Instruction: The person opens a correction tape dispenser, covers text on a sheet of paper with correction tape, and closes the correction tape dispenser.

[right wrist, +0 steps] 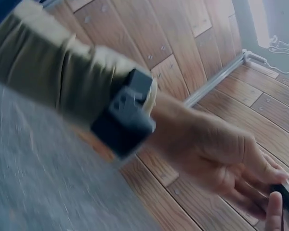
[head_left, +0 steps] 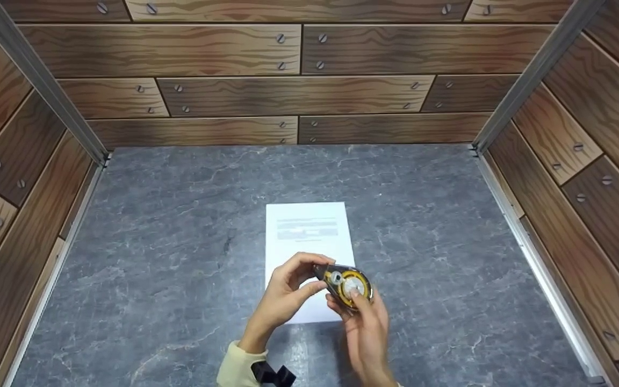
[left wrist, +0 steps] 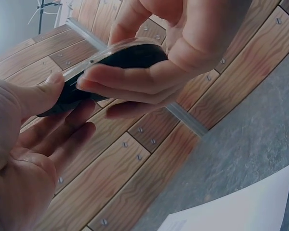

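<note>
A teardrop-shaped correction tape dispenser [head_left: 344, 282], clear with yellow and black parts and a pale reel, is held between both hands above the paper. My left hand [head_left: 282, 293] pinches its narrow tip between thumb and forefinger. The wide end is gripped by my right hand [head_left: 369, 333], thumb laid over the reel. Seen edge-on in the left wrist view, the dispenser [left wrist: 130, 60] shows its black side. Only its dark end [right wrist: 288, 195] enters the right wrist view, at the left hand's [right wrist: 221, 154] fingertips.
Under the hands, a white printed sheet [head_left: 307, 210] lies on the grey marbled table [head_left: 180, 215]. Wood-patterned panels [head_left: 234, 97] stand at the back and both sides, with metal rails [head_left: 535, 269] along the edges. A black device [head_left: 273, 373] sits on the left wrist.
</note>
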Demonstrator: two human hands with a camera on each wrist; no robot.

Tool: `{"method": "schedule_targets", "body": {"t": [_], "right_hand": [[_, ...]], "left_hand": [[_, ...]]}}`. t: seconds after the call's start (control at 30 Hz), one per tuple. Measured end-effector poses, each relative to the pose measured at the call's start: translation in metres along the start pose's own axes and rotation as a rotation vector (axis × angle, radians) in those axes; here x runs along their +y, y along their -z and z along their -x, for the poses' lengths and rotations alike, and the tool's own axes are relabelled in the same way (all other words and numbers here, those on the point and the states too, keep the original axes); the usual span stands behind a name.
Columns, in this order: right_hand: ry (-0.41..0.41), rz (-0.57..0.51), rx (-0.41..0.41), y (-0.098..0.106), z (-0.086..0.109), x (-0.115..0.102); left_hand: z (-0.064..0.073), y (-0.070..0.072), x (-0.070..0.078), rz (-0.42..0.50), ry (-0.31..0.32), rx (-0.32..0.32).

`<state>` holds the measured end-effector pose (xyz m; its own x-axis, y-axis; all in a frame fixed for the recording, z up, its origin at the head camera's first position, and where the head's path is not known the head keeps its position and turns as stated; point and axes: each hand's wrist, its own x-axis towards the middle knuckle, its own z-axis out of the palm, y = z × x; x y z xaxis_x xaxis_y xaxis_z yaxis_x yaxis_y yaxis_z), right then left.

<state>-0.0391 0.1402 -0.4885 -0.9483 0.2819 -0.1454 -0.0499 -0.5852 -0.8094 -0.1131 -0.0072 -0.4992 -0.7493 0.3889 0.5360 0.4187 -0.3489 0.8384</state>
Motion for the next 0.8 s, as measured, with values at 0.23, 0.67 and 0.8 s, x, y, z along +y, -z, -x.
{"method": "schedule_targets", "body": {"t": [0.23,0.67,0.8], "right_hand": [[0.530,0.410,-0.225,0.016,-0.009,-0.006],[0.758,0.808,-0.380,0.007,-0.007,-0.039],[0.822,0.811,-0.368,0.009,-0.013,-0.037]], "left_hand": [[0.001,0.005,-0.001,0.090,0.005,0.026],[0.004,0.008,-0.006,0.184,0.047,0.078],[0.006,0.005,-0.005,0.163,0.053,0.116]]}}
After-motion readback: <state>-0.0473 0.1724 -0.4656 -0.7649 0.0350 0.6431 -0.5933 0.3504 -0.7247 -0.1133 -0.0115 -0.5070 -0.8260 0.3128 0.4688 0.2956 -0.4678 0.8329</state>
